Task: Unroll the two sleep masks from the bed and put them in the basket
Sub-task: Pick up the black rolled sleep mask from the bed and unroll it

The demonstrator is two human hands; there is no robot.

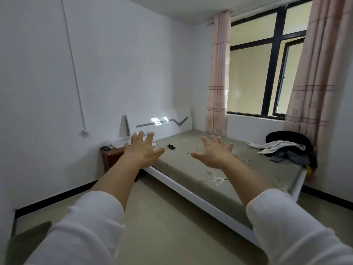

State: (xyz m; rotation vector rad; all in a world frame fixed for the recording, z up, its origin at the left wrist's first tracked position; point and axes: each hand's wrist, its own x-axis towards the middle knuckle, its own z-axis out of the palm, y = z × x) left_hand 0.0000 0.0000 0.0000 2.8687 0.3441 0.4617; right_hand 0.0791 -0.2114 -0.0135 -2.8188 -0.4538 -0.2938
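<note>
A small dark rolled sleep mask (171,146) lies on the bed (219,180) near the headboard. Left of it, partly hidden behind my left hand, a pale wire-like shape (155,145) rests on the mattress; I cannot tell if it is the basket. A second mask is not visible. My left hand (142,150) is stretched forward with fingers spread, holding nothing, in front of the bed's near corner. My right hand (214,152) is also held out, fingers apart and empty, in front of the mattress to the right of the mask. Both hands are well short of the mask.
A reddish nightstand (109,157) with a dark phone-like thing (105,148) stands left of the bed. A pile of clothes (286,148) lies at the bed's far right by the pink curtain (313,83). A white headboard (158,121) leans on the wall. Tiled floor lies between me and the bed.
</note>
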